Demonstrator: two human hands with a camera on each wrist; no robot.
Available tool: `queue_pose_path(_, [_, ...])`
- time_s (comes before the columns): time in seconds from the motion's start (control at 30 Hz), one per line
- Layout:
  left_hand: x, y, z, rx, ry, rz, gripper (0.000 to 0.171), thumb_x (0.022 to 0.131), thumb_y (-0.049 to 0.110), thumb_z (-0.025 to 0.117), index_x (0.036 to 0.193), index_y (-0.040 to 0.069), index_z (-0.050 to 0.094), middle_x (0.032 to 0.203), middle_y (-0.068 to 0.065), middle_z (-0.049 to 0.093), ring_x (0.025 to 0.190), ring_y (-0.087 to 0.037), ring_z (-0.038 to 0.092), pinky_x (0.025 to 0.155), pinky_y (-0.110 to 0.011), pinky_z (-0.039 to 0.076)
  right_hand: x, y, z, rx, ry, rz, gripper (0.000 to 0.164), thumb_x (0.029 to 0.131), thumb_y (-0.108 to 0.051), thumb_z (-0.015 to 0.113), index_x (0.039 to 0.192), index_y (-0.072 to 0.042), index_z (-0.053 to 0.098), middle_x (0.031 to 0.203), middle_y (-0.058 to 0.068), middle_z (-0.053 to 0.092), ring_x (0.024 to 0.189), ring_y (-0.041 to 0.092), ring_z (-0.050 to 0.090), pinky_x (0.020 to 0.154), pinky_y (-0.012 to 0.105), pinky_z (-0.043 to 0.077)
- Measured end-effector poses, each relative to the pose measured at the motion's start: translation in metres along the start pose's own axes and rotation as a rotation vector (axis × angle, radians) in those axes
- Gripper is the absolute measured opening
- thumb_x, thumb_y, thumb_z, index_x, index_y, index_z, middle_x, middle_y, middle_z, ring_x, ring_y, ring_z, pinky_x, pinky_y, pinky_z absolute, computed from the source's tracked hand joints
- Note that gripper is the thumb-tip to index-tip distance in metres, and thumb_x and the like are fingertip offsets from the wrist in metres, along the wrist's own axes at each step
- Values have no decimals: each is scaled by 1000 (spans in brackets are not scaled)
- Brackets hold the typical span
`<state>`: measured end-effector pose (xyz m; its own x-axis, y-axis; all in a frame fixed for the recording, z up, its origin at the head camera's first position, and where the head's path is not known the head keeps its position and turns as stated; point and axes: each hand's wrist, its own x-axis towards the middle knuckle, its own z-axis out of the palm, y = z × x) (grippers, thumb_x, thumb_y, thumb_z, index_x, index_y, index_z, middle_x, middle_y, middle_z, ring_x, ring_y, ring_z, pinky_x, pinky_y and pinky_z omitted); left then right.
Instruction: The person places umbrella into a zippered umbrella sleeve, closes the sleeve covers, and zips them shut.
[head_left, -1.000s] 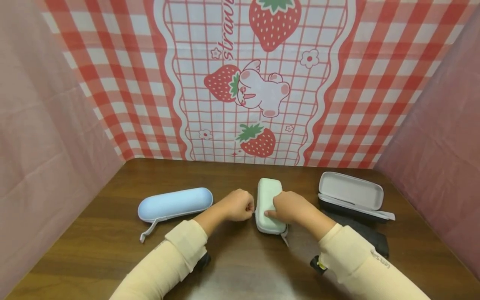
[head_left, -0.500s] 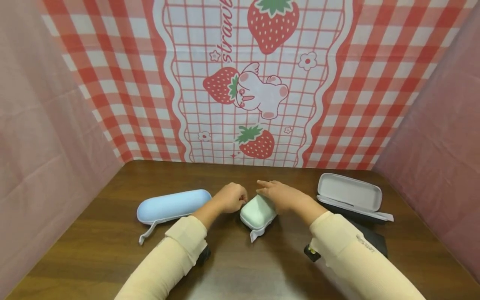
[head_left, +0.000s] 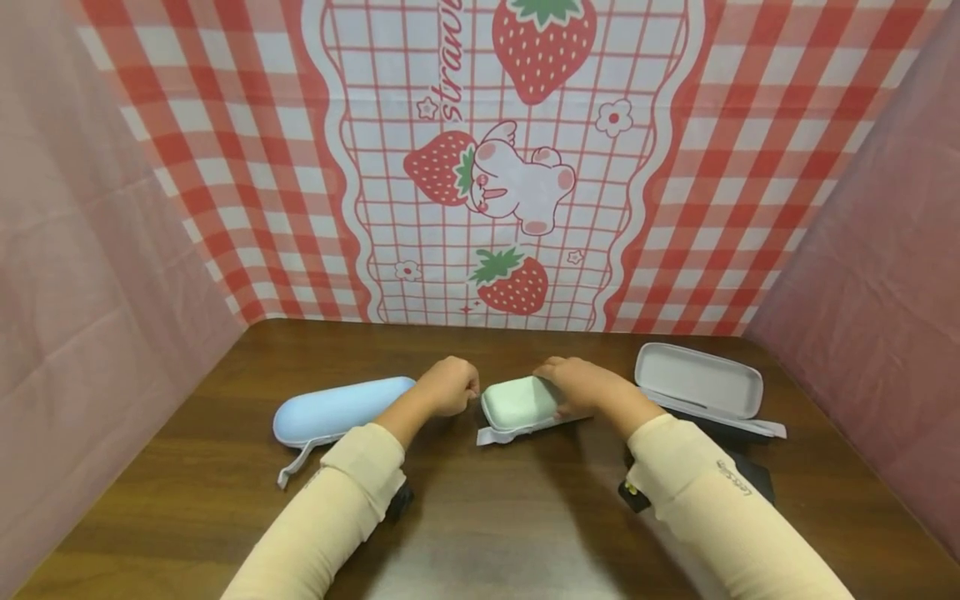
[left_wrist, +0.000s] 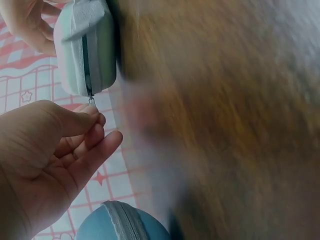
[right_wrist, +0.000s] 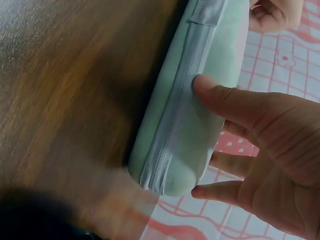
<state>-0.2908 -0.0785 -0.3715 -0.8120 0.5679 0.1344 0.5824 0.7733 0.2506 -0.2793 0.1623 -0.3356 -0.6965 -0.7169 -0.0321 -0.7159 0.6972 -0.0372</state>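
A pale green zip case lies crosswise in the middle of the table, its grey strap end toward the left. My left hand is just off that end. In the left wrist view its thumb and forefinger pinch the small metal zipper pull, and a dark slit shows along the zip above it. My right hand holds the case's other end; in the right wrist view the thumb presses the near side beside the zip band and the fingers lie on the far side. The case's inside is hidden.
A closed light blue zip case with a grey strap lies at the left, partly behind the left forearm. An opened case with a grey lining stands at the right. A dark flat item lies near the right sleeve. Checked cloth hangs behind.
The green case has turned from pointing away to lying crosswise, strap end now left. My right hand has shifted round it to its right end. My left hand has moved slightly left.
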Motion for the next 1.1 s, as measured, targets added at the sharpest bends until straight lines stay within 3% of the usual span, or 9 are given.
queue_pose_path(0.27, [-1,-2,-2,26,3,-1,14,80,-4,67,72,7,67,70,2,59,69,-15,52,69,-32,50,-2,6,2,-22,16,32,63,75,-19,84,127,5,59,117,19,58,102,37,59,90,46,48])
queue_pose_path(0.43, [-2,-3,0,11,-26,-28,12,85,-2,65,77,6,68,77,-1,64,77,-18,61,77,-35,52,-3,5,2,-22,-1,78,66,77,-25,84,131,3,58,120,20,58,102,40,57,89,48,48])
queue_pose_path(0.57, [-4,-4,2,-3,-35,-30,12,87,-1,65,78,6,69,77,-1,65,79,-20,63,79,-35,53,-1,5,3,-16,-15,130,68,78,-28,83,133,1,57,124,22,57,104,42,55,89,49,48])
queue_pose_path(0.8, [-7,-2,3,-51,-53,-1,19,86,-5,62,72,9,64,71,2,59,68,-13,52,68,-29,49,3,3,3,-9,-46,258,71,82,-36,77,138,-1,53,133,24,52,113,47,50,94,52,45])
queue_pose_path(1.0, [-7,2,3,-55,-42,16,15,86,-5,61,81,6,70,81,-2,68,81,-18,64,78,-33,53,10,2,4,-17,-67,347,72,84,-45,72,141,-6,51,138,22,50,117,45,47,93,55,45])
queue_pose_path(1.1, [-6,4,4,-56,-47,17,15,87,-4,61,80,7,68,81,-1,66,80,-16,61,78,-33,52,15,2,5,-18,-75,370,73,84,-47,72,142,-8,50,140,21,49,119,43,46,92,56,45])
